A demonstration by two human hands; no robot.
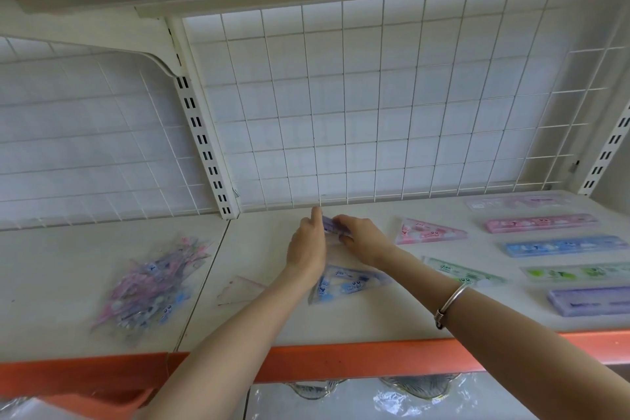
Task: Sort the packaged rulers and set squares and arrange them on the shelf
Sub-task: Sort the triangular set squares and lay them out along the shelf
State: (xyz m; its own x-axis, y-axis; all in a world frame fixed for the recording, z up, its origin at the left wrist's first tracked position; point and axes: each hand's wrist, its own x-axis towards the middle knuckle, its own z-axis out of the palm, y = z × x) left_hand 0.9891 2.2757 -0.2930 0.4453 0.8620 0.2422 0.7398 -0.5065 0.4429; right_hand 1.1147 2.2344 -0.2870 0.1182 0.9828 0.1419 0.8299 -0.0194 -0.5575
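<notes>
The white shelf [341, 324], edged in orange at the front, filled most of the view, with a wire grid panel [375, 95] standing behind it. On its left part lay a loose pile of packaged pieces [153, 286] in pink, blue and purple, pointing every way. At the right, 5 packaged rulers lay in a column from back to front, each with its long axis running left to right along the shelf edge: a pale ruler [518, 203], a pink ruler [542, 223], a blue ruler [566, 245], a green ruler [576, 273] and a purple ruler [589, 300]. Left of them a pink set square [429, 232] and a blue set square [347, 283] lay flat, both tapering toward the right; a blurred green pack [463, 274] slanted from back-left to front-right between them and the rulers. A clear triangle [238, 288] lay near the blue one. Near the back middle of the shelf, the left hand [306, 245] and right hand [361, 235] pinched a purple pack [332, 227] between curled fingers; it was mostly hidden, so its shape could not be told. A metal bracelet [450, 303] circled the right wrist.
</notes>
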